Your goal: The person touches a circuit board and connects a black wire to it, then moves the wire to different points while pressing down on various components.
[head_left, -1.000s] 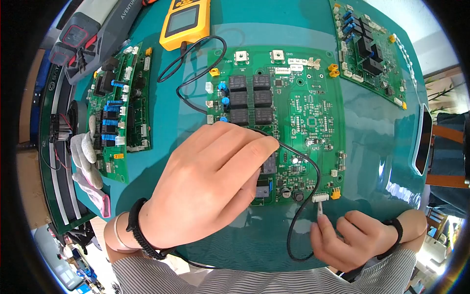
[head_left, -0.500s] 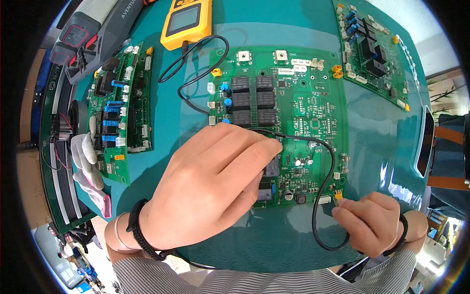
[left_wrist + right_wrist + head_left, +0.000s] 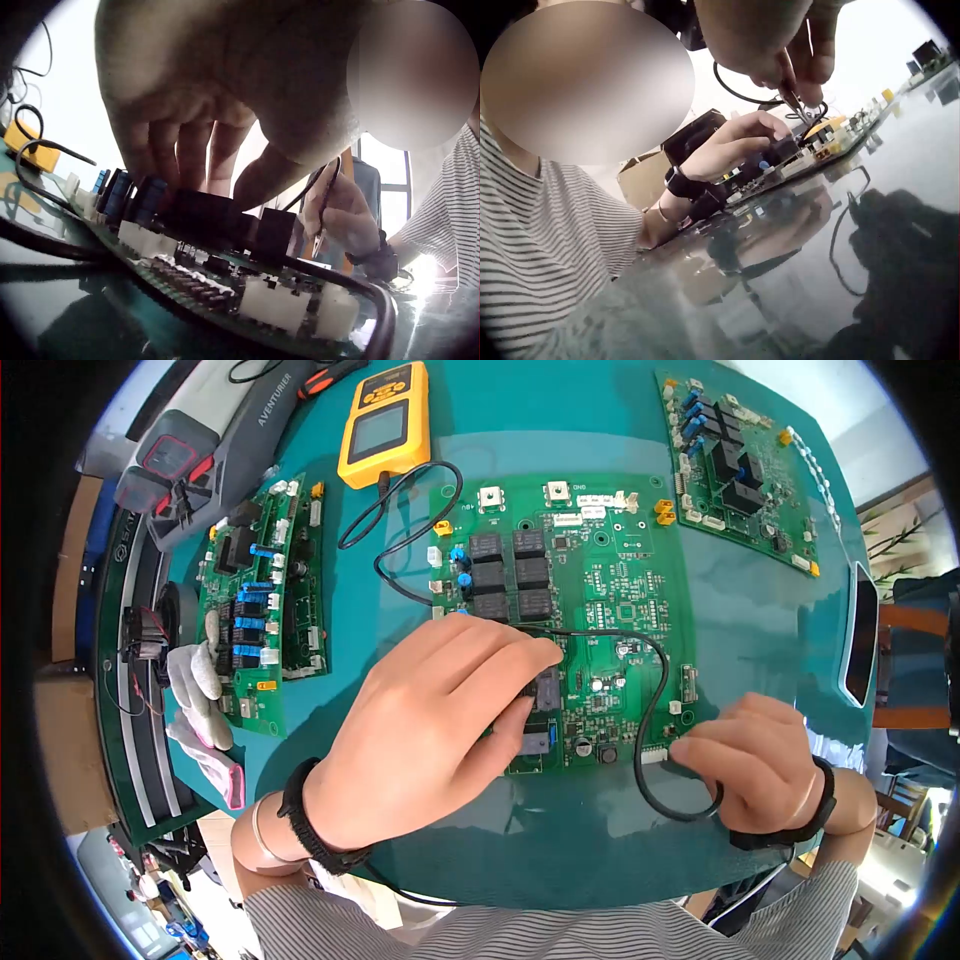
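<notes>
The left hand (image 3: 430, 730) is over the lower-left relays of the large green circuit board (image 3: 600, 540), its fingers bent down; whatever lies between fingertips and thumb is hidden. In the left wrist view its fingers reach behind black relays (image 3: 202, 214), the thumb beside them. At the board's lower-right corner, by the white connector (image 3: 653, 755), is the right hand (image 3: 755, 760). It pinches a thin metal-tipped probe (image 3: 795, 101), seen in the right wrist view. A black cable (image 3: 655, 700) runs from beneath the left hand to the right hand.
The yellow meter (image 3: 385, 430) lies behind the board, its cable trailing forward. Stacked boards (image 3: 250, 610) and grey gloves (image 3: 195, 680) are at the left. Another board (image 3: 740, 480) is at the back right, a white-edged phone-like object (image 3: 860, 635) at the right edge.
The right hand has shifted rightward from the front of the white connector to the board's corner, covering the yellow connector. The left hand stays over the relays. The head view has shifted slightly.
</notes>
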`<state>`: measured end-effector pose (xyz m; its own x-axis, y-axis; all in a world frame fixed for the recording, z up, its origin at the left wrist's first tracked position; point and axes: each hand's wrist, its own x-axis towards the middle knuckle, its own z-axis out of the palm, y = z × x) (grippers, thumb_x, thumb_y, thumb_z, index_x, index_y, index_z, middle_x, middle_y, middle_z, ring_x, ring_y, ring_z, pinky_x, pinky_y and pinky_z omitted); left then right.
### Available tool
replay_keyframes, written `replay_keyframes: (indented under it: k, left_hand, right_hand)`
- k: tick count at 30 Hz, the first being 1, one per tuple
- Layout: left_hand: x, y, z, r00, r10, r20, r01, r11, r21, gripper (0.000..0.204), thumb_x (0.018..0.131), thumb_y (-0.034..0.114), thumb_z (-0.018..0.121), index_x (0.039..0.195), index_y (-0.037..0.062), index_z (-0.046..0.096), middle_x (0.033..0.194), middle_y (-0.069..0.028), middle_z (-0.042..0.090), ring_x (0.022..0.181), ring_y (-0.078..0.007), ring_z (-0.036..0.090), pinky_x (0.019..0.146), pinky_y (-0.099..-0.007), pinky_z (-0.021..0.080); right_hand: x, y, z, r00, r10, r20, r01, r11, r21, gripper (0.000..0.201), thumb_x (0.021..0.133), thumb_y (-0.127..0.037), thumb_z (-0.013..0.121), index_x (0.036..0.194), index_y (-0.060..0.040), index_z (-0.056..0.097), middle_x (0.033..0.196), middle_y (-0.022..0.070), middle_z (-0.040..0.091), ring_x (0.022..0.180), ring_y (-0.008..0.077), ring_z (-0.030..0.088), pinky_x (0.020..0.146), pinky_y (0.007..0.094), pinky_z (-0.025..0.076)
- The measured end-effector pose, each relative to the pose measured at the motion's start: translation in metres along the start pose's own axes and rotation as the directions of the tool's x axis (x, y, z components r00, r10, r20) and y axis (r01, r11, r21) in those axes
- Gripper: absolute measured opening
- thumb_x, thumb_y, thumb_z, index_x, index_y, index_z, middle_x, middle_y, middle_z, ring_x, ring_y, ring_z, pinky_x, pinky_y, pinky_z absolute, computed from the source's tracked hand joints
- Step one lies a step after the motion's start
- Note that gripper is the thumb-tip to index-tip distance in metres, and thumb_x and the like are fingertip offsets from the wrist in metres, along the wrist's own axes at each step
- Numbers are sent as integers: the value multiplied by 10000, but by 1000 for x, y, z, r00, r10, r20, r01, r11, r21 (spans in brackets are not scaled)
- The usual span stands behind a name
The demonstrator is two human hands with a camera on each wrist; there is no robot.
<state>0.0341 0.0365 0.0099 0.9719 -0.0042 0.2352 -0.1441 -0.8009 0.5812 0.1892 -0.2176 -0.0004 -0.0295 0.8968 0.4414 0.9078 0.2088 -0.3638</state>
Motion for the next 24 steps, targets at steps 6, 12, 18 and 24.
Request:
replay_keyframes:
  k: [6,12,18,24]
  left_hand:
    - [-1,-3,-1,1000,3,4,-2,1000,-30,374,798,-65,679,1165,3,666,1090,-164,695,966,-367,654,847,-431,537]
    - [0,2,1,1000,17,-19,-17,1000,-7,377,794,-59,677,1164,11,660,1074,-161,687,964,-371,646,856,-437,537]
    - [-2,0,2,999,31,-36,-31,999,-10,426,747,-69,699,1160,21,649,1069,-152,679,952,-364,642,846,-441,535]
    - [0,-1,0,1000,15,2,-15,1000,-8,452,730,-71,700,1170,21,649,1068,-140,674,961,-356,649,843,-442,535]
  right_hand:
    - [22,3,-6,986,-118,-115,106,989,-103,356,707,-33,729,1055,28,691,918,119,677,620,214,611,545,343,504]
    - [55,5,-12,999,32,-25,-26,973,230,356,759,-15,723,1102,48,653,933,133,642,695,265,640,578,359,526]
    - [58,10,20,991,-118,-59,125,980,152,401,745,-51,732,1125,44,648,976,122,621,658,222,596,560,340,508]
    - [53,16,24,999,-34,-23,38,977,208,436,738,-33,736,1162,20,650,914,95,648,655,236,601,577,358,510]
